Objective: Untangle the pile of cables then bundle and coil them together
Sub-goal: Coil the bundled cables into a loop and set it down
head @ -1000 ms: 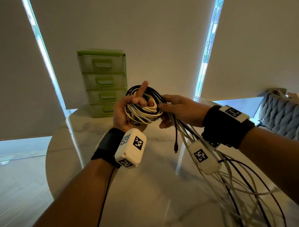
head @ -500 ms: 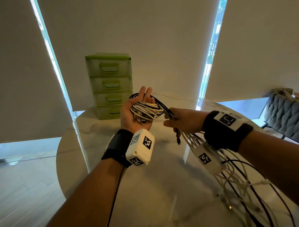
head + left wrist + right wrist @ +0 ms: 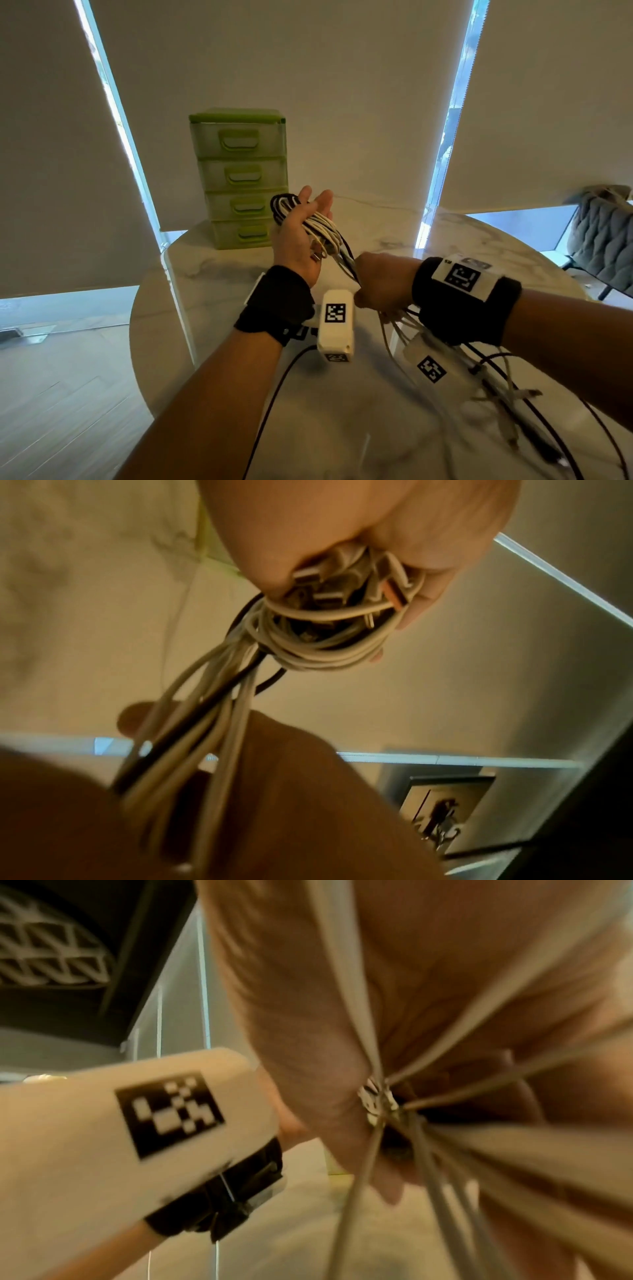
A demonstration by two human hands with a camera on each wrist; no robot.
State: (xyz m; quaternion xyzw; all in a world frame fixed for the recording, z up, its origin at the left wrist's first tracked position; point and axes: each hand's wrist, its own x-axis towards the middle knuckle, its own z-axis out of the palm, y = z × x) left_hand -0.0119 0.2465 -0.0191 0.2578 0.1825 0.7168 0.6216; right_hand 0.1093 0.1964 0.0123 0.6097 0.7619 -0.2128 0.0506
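Holding the coil (image 3: 310,222) of white and black cables wound around your left hand (image 3: 301,236), you keep that palm up above the table (image 3: 212,298), fingers nearly straight, the loops lying across the palm and passing behind the hand. In the left wrist view the plugs (image 3: 346,582) sit bunched inside the coil against your palm. From the coil the strands (image 3: 346,260) run taut down into your right hand (image 3: 383,286), which is closed in a fist around them, just right of your left wrist. In the right wrist view the strands fan out from that fist towards the camera. Below it the loose cables (image 3: 507,394) trail down and lie spread on the table at your right. A green drawer unit (image 3: 239,178) stands at the table's far edge, behind the coil.
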